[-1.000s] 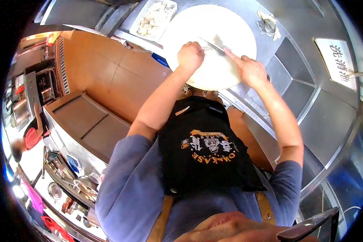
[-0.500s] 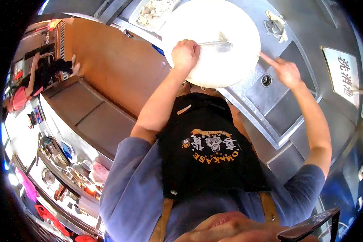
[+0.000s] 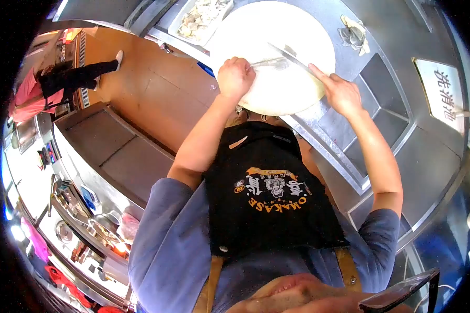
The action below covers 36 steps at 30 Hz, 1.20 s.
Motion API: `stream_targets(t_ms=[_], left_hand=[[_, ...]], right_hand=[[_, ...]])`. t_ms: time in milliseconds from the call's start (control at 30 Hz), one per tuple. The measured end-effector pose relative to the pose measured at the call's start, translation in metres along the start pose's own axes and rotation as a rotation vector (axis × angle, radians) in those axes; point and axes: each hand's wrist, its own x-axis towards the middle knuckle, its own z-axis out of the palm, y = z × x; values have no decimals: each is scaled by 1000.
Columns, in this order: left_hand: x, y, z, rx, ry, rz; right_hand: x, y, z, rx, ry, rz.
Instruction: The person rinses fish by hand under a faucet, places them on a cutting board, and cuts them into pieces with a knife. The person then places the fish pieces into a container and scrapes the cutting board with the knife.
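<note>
On the round white cutting board [image 3: 292, 96], my left hand [image 3: 236, 78] is closed on the near-left end of a thin silvery fish piece [image 3: 278, 63]. My right hand [image 3: 342, 94] grips a knife [image 3: 296, 60], its index finger stretched along the back of the blade. The blade slants over the board just beyond the silvery piece, its tip toward the upper left. A small greyish piece [image 3: 290, 50] lies beside the blade. The knife's handle is hidden in my right hand.
A white tray [image 3: 197, 21] of pale cut pieces stands left of the board. Right of it are a crumpled cloth [image 3: 354, 35], a metal sink [image 3: 344, 122] and a sign [image 3: 441, 94]. Another person [image 3: 36, 96] in pink is at the far left.
My right hand has moved left, closer to the board, and the knife blade now shows slanting over it. My left hand has shifted slightly left and down. The other person has changed posture.
</note>
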Motion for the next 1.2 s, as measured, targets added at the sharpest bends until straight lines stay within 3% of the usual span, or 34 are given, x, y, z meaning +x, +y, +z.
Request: stream_targets(t_ms=[200,233,300,500,600,633,667,700,733,767,800,900,1100,1167,1200], left_hand=[[-7,-9,-9,29,-4,49],[-8,-10,-9,27,-2,68],[-7,-13,-9,20,-4,91],[18,-30,-20,17,21,-47],[31,-20,-17,-276,30,120],[36,-11,-9,-276,31,131],[39,0,1,-214,-49,149],[40,10,10,-148,-130,165],[40,19,17,-143,-130,173],[39,28,24,-12,-147,257],[39,31,27,118,-164,340],[46,26,28,126,-327,278],[49,10,13,148,-386,198],[55,-15,8,128,-283,205],[60,-22,-2,86,-234,113]], right_hand=[[0,-53,6,110,-59,167],[3,-62,20,133,47,99],[5,-79,34,121,36,115],[-99,-54,71,212,-79,291],[-129,-38,93,420,17,278],[-129,-35,106,681,55,355],[-128,-32,116,944,93,427],[-122,-35,115,948,101,428],[-109,-43,112,1141,151,543],[-97,-50,111,1337,200,659],[-86,-52,118,1402,290,626],[-64,-65,108,1447,336,548],[-52,-71,98,1310,224,585],[-55,-67,101,1294,239,570],[-57,-65,105,1330,235,526]])
